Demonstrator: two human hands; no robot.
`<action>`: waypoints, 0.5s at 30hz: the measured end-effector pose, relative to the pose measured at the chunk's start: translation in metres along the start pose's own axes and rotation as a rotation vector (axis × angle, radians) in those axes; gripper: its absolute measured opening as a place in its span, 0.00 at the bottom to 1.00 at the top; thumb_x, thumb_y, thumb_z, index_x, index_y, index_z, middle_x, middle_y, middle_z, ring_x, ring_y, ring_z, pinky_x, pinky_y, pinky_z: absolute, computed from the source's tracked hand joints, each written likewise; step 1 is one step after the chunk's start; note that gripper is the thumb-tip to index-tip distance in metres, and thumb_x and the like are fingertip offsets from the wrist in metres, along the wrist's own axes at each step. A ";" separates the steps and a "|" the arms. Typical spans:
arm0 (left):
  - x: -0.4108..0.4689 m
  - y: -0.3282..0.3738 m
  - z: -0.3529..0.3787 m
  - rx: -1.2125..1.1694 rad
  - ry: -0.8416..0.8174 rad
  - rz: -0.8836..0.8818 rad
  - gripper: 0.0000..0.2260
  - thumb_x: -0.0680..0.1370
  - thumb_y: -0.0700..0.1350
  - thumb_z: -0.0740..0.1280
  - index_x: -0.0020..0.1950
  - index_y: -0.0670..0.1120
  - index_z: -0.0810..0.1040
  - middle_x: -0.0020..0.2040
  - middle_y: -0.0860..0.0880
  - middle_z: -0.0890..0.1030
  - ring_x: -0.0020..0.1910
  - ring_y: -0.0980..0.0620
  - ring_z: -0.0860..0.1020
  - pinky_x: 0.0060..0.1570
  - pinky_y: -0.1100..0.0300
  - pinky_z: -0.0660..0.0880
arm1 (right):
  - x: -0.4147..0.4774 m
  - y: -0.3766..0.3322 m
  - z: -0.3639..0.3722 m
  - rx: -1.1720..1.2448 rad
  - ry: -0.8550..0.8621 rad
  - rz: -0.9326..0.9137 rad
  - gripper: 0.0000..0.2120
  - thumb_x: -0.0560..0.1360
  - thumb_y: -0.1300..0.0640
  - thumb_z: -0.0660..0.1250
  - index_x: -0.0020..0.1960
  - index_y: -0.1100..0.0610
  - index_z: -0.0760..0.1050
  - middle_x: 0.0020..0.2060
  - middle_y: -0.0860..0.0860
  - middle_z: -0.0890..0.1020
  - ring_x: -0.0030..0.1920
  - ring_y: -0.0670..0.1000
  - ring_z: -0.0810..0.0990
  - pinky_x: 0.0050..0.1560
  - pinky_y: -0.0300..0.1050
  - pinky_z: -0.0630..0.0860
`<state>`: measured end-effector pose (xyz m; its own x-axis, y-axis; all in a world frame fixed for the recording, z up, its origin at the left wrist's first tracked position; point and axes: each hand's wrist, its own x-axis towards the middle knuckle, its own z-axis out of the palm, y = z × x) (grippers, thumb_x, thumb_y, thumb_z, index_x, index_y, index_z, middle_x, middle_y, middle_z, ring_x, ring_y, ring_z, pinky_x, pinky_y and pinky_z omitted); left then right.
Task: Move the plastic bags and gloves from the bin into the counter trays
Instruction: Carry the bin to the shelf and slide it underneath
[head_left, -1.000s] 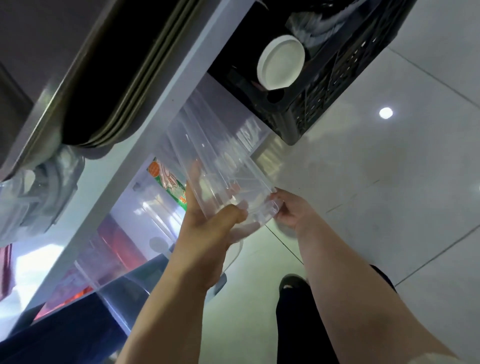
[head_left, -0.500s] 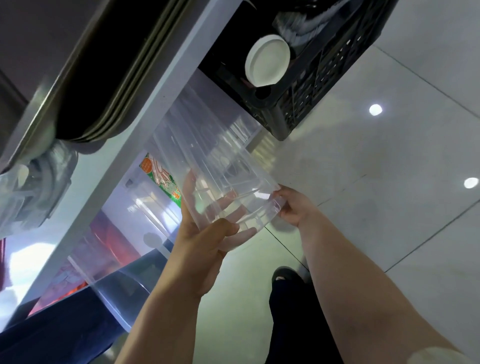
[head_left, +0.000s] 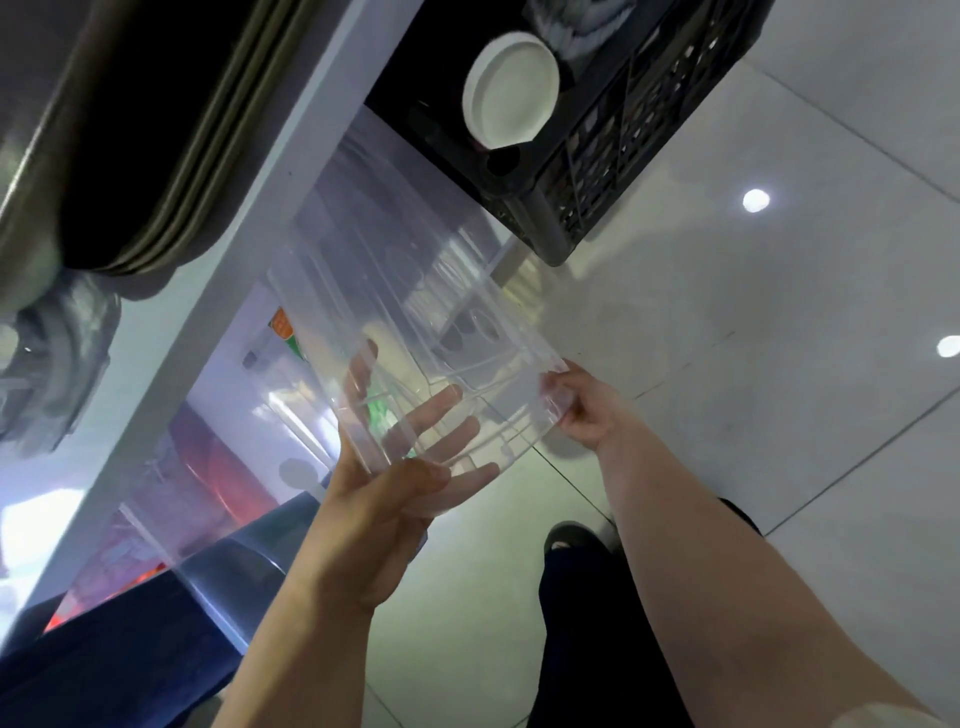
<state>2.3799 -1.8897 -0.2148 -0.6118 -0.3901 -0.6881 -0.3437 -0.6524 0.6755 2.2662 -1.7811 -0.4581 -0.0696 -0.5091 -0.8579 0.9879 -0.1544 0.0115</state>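
On our left hand (head_left: 384, 499), fingers (head_left: 465, 432) spread nearly straight clamp the clear plastic bin (head_left: 395, 291) against the thumb. Our right hand (head_left: 584, 410) pinches its corner with curled fingers, just off the desk (head_left: 223, 280) edge.

One left hand (head_left: 375, 519), one right hand (head_left: 587, 410), one clear bin (head_left: 395, 291), one black crate (head_left: 613, 171), one white lid (head_left: 509, 93).

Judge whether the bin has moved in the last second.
Yes: the bin has slid slightly right, away from the counter, judged against the crate.
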 end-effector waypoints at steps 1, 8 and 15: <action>-0.001 -0.002 0.001 -0.012 -0.001 -0.002 0.43 0.64 0.30 0.66 0.69 0.67 0.65 0.68 0.34 0.71 0.64 0.31 0.72 0.56 0.30 0.71 | -0.003 -0.003 -0.001 -0.002 0.009 -0.002 0.18 0.75 0.71 0.57 0.62 0.57 0.68 0.37 0.53 0.73 0.26 0.46 0.79 0.24 0.32 0.72; -0.026 -0.019 -0.003 -0.141 -0.057 -0.026 0.43 0.67 0.25 0.58 0.70 0.67 0.64 0.67 0.34 0.72 0.65 0.29 0.70 0.56 0.28 0.69 | -0.037 -0.022 -0.018 0.009 0.048 -0.119 0.20 0.75 0.73 0.58 0.63 0.58 0.70 0.39 0.54 0.78 0.28 0.48 0.80 0.26 0.37 0.75; -0.052 -0.022 -0.028 -0.185 -0.146 -0.010 0.44 0.68 0.24 0.54 0.74 0.63 0.57 0.71 0.29 0.63 0.67 0.26 0.65 0.58 0.25 0.64 | -0.089 -0.017 -0.022 0.012 0.085 -0.240 0.19 0.74 0.72 0.64 0.62 0.58 0.71 0.43 0.57 0.79 0.32 0.51 0.80 0.30 0.41 0.78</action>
<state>2.4394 -1.8735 -0.2013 -0.7103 -0.2938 -0.6396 -0.2220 -0.7688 0.5997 2.2583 -1.7151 -0.3934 -0.2897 -0.3841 -0.8767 0.9428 -0.2723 -0.1922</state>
